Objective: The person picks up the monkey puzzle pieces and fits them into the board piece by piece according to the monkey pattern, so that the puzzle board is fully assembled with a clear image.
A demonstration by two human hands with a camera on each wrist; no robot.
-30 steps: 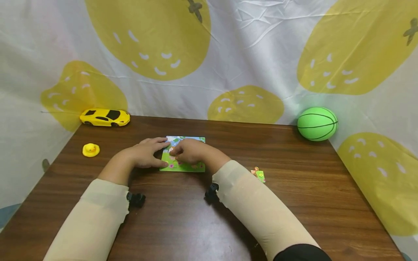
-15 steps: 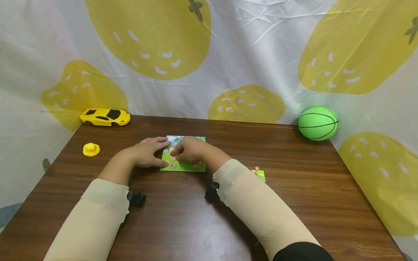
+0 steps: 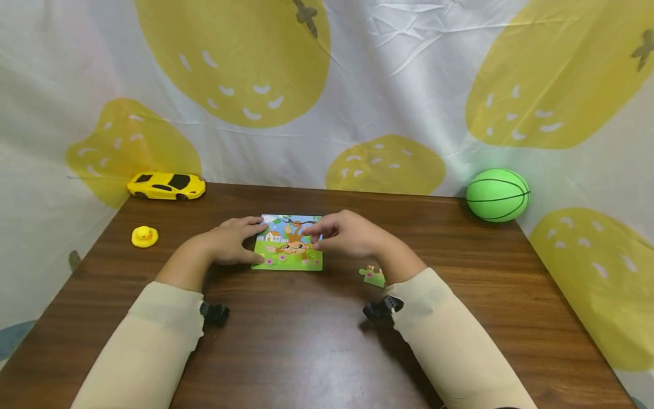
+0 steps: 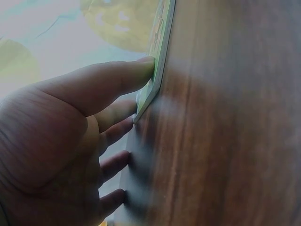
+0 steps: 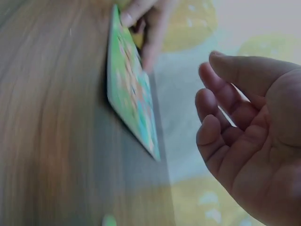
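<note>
A square jigsaw puzzle (image 3: 286,261) with a monkey picture lies flat on the wooden table. My left hand (image 3: 232,241) rests at its left side, fingers spread. In the left wrist view, the thumb of that hand (image 4: 56,132) touches the puzzle's near corner, and the other fingers reach along its edge. Just over the puzzle's right side is my right hand (image 3: 352,234); the right wrist view shows its fingers (image 5: 209,132) loosely bent with nothing between them. A loose puzzle piece (image 3: 374,277), green with a pink flower, lies to the right, partly hidden by my right wrist.
A yellow toy car (image 3: 167,186) stands at the back left, with a yellow rubber duck (image 3: 145,236) in front of it. At the back right corner sits a green ball (image 3: 498,195). A curtain with yellow fruit prints (image 3: 388,165) borders the table.
My right hand has lifted off the puzzle's middle and moved right, baring the monkey picture. Its forearm now covers part of the loose piece. The left hand stays in place.
</note>
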